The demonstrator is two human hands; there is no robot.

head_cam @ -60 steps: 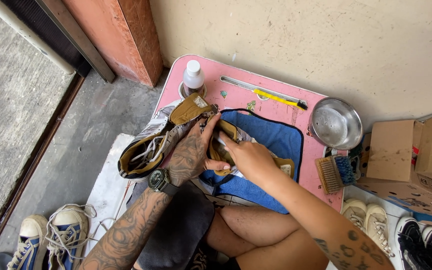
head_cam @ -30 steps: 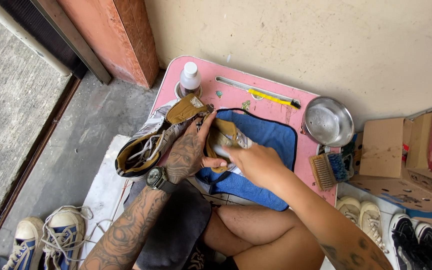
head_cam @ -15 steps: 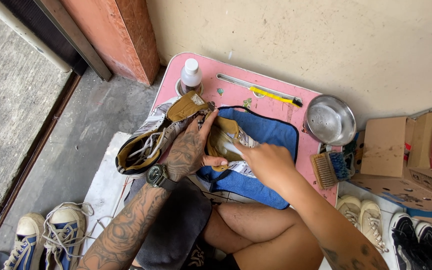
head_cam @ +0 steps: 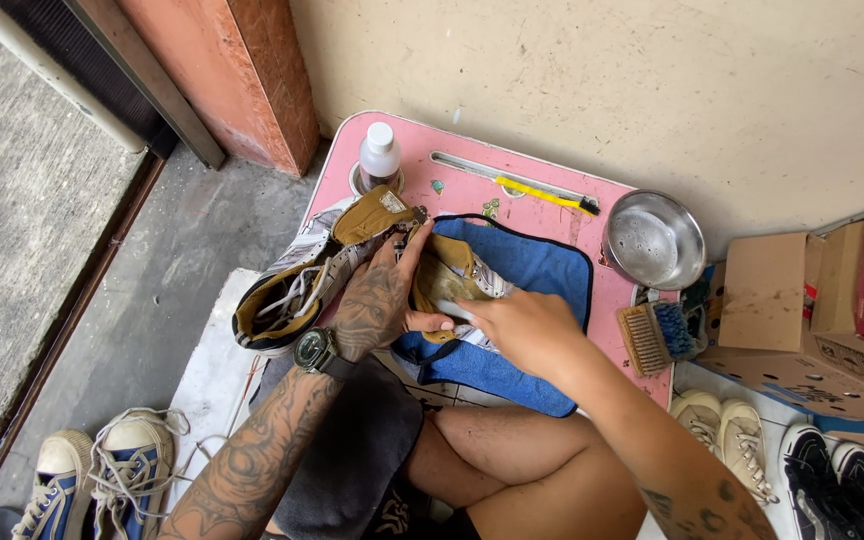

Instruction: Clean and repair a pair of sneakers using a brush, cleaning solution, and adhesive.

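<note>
My left hand (head_cam: 377, 300) grips a tan and white high-top sneaker (head_cam: 287, 290) that lies on its side at the near left of a small pink table (head_cam: 352, 170). A second tan shoe (head_cam: 452, 280) rests on a blue cloth (head_cam: 542, 275) in the table's middle. My right hand (head_cam: 522, 325) presses on that shoe, holding a small pale object whose kind I cannot tell. The hands nearly touch at the thumbs.
A white bottle (head_cam: 380, 155), a yellow-handled brush (head_cam: 547, 196), a steel bowl (head_cam: 654, 240) and a scrub brush (head_cam: 657, 335) sit on the table. Cardboard boxes (head_cam: 812, 310) stand at right. Sneakers lie on the floor at lower left (head_cam: 97, 470) and lower right (head_cam: 742, 430).
My right hand has slid a little toward me and rightward along the second shoe. My left hand keeps its grip on the high-top.
</note>
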